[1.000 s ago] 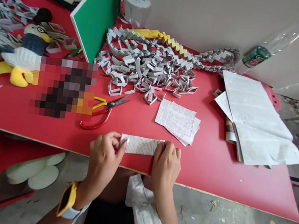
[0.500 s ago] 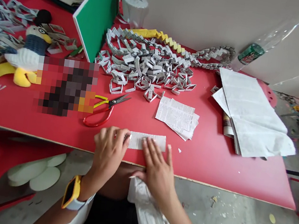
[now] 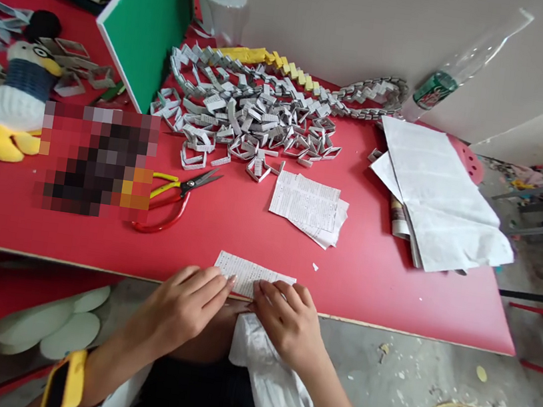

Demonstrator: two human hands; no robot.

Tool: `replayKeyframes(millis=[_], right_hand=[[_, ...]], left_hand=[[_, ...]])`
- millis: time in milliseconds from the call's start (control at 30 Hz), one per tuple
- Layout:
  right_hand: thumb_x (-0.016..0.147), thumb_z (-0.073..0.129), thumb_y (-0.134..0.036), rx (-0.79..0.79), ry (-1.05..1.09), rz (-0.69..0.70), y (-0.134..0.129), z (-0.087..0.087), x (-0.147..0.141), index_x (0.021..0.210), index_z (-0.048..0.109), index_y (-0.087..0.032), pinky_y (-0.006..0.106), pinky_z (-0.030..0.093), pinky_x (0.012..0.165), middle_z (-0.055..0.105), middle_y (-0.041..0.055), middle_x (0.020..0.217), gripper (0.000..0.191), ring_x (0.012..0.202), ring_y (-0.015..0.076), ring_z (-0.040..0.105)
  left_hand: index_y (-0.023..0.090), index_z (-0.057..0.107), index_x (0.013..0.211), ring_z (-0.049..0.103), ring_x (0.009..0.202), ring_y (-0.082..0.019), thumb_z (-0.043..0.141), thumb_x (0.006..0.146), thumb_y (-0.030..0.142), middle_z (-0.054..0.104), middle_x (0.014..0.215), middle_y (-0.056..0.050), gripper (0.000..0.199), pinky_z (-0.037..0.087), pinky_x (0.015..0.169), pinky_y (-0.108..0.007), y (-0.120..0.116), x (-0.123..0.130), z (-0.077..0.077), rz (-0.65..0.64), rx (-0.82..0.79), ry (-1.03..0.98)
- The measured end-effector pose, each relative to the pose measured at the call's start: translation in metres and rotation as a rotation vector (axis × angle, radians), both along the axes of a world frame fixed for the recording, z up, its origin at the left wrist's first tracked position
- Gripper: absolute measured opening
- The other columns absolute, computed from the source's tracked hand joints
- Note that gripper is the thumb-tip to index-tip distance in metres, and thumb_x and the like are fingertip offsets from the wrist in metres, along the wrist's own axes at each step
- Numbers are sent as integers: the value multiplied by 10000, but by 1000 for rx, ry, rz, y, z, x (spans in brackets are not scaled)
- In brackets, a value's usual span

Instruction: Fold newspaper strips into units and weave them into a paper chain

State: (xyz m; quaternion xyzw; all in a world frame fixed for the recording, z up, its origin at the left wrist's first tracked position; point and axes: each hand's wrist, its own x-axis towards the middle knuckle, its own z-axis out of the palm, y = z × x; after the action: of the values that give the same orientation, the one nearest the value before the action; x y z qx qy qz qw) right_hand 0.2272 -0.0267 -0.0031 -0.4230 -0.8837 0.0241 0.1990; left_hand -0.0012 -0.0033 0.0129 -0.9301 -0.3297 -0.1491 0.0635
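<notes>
A printed paper strip [image 3: 250,273] lies at the front edge of the red table [image 3: 380,293]. My left hand [image 3: 193,301] grips its near left side, fingers curled together. At the near right side my right hand [image 3: 288,322] pinches the same strip, with the thumb mostly hidden beneath. Beyond the strip, a small stack of printed paper pieces [image 3: 305,201] rests on the table. Scissors [image 3: 179,194] with yellow and red handles lie with their blades apart, up and left of my left hand.
Folded paper links [image 3: 256,127] form a pile at the back, beside a linked paper chain [image 3: 377,97]. A green board [image 3: 148,24], lidded cup [image 3: 222,14], plush bird [image 3: 25,85], plastic bottle [image 3: 436,88] and large paper sheets [image 3: 439,193] surround the work area.
The strip has moved toward the table's front edge. My right hand was flat on it and is now curled at its near side. The view has shifted slightly.
</notes>
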Motion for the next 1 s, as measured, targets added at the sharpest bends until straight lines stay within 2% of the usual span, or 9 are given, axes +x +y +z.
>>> replayKeyframes(millis=[100, 200, 333, 467, 600, 800, 1000], right_hand=[[879, 605, -111, -65, 106, -7, 3, 1, 4, 1096, 641, -148, 341, 455, 723, 728, 63, 1057, 223, 924, 195, 597], [882, 601, -117, -152, 255, -70, 7, 5, 7, 1029, 645, -161, 321, 456, 692, 716, 62, 965, 159, 846, 178, 574], [908, 552, -144, -290, 389, -324, 10, 6, 1, 852, 607, -184, 302, 453, 669, 620, 46, 798, 88, 765, 168, 502], [930, 510, -152, -369, 384, -539, 11, 4, -13, 853, 536, -196, 303, 433, 682, 595, 34, 790, 92, 787, 182, 479], [957, 470, -167, -349, 301, -633, 12, 3, -22, 828, 502, -207, 313, 410, 692, 587, 30, 780, 139, 768, 192, 461], [941, 533, -191, -272, 232, -723, 11, 0, -30, 803, 480, -208, 313, 386, 682, 573, 24, 733, 149, 730, 198, 446], [957, 501, -213, -233, 156, -768, 11, -1, -33, 782, 470, -218, 323, 351, 660, 582, 30, 719, 178, 719, 209, 447]], left_hand=[[113, 647, 1037, 614, 850, -210, 551, 872, 40, 672, 839, -55, 204, 432, 738, -343, 8, -5, 2, -54, -94, -69], [147, 622, 960, 587, 848, -203, 574, 880, 92, 651, 846, -43, 109, 422, 740, -338, 16, -5, -1, -20, -188, -153], [154, 547, 863, 540, 762, -179, 529, 906, 125, 600, 800, -43, 54, 426, 711, -317, 20, 4, -11, 146, -314, -224], [169, 512, 874, 526, 747, -179, 537, 907, 156, 584, 776, -32, 44, 433, 718, -313, 19, 14, -17, 285, -340, -267], [177, 507, 878, 537, 750, -179, 579, 884, 160, 591, 775, -29, 74, 436, 724, -309, 17, 18, -18, 345, -331, -310], [182, 512, 870, 534, 717, -174, 608, 872, 182, 588, 745, -20, 96, 429, 694, -298, 19, 19, -19, 392, -323, -347], [184, 508, 858, 536, 710, -170, 615, 874, 205, 591, 746, -15, 110, 423, 680, -292, 22, 20, -17, 419, -344, -324]])
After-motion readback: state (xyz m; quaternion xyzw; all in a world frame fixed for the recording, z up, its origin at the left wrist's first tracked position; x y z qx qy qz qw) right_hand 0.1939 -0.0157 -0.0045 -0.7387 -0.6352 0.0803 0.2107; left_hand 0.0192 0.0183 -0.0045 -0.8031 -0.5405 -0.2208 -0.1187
